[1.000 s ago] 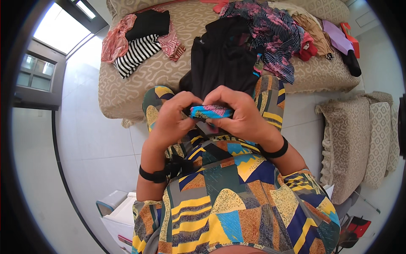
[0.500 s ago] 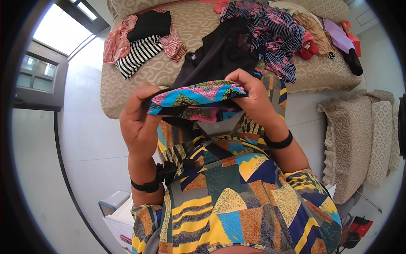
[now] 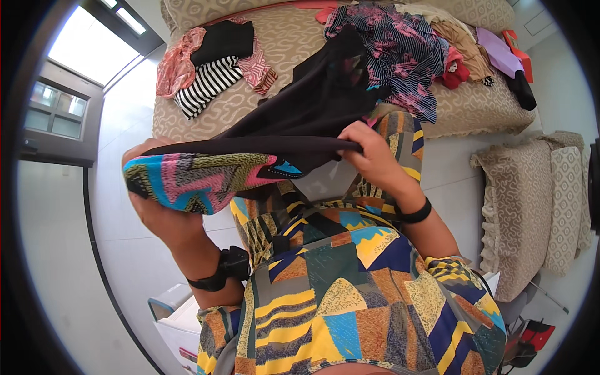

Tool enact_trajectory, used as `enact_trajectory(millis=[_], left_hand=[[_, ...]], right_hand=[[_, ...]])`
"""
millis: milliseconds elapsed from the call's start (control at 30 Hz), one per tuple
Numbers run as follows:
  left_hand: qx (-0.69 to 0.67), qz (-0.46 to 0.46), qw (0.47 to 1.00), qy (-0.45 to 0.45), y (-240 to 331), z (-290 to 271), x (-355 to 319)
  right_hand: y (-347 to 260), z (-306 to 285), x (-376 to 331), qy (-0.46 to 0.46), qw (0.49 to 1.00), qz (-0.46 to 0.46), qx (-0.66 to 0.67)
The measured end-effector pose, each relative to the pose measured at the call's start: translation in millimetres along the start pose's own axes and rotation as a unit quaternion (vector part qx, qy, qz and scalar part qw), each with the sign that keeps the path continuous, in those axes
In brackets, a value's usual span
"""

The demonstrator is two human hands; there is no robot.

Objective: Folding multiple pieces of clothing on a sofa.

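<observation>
A long black garment (image 3: 294, 128) with a blue, pink and olive zigzag part stretches between my hands above my lap. My left hand (image 3: 161, 217) is closed round its patterned left end, with the cloth covering most of the fingers. My right hand (image 3: 374, 155) pinches the black edge at the other end. From there the black cloth runs up onto the sofa, where its far part lies beside a dark dress-like cloth (image 3: 400, 59) with pink and white pattern. What kind of garment it is does not show.
On the sofa (image 3: 294, 47), a striped black-and-white garment (image 3: 207, 84), a folded black cloth (image 3: 224, 42) and a pink cloth (image 3: 178, 62) lie at the left. Tan cloth (image 3: 459, 40) and a lilac piece (image 3: 500, 57) lie at the right. A covered seat (image 3: 515, 206) stands to the right.
My left hand has moved left and slightly down, pulling the patterned end along. The garment, bunched between both hands before, is now drawn out wide. My right hand has stayed nearly in place.
</observation>
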State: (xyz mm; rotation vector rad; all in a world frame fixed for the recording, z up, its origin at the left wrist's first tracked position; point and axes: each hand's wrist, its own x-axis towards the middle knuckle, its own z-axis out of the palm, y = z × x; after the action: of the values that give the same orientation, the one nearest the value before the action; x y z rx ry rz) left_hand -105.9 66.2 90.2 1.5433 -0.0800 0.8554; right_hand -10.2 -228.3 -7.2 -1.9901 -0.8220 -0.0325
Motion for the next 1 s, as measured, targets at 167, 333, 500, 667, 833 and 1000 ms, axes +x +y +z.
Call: enact_trajectory(millis=[167,333,500,667,833,1000], left_hand=[[0.016,-0.037,0.989,0.144,15.5,-5.6,2.7],[-0.264,-0.102,0.951,0.123,1.7,-47.4,6.8],[-0.380,-0.140,0.914,-0.009,4.6,-63.7,15.9],[-0.286,-0.140,0.939,0.129,16.8,-58.7,11.2],[-0.220,-0.152,0.934,0.237,34.8,-72.1,6.3],[-0.378,-0.125,0.917,-0.030,45.5,-90.8,12.8]], right_hand=[[-11.5,-34.5,6.4,0.025,0.981,0.150,0.124],[-30.3,-65.2,7.9,0.045,0.963,0.078,0.254],[-22.5,-52.3,1.8,-0.092,0.995,0.010,-0.038],[-12.2,-53.4,-0.2,-0.005,0.998,0.027,-0.051],[-14.6,-82.0,5.5,0.326,0.938,0.014,-0.116],[13.3,-102.3,16.5,0.384,0.921,0.027,-0.065]])
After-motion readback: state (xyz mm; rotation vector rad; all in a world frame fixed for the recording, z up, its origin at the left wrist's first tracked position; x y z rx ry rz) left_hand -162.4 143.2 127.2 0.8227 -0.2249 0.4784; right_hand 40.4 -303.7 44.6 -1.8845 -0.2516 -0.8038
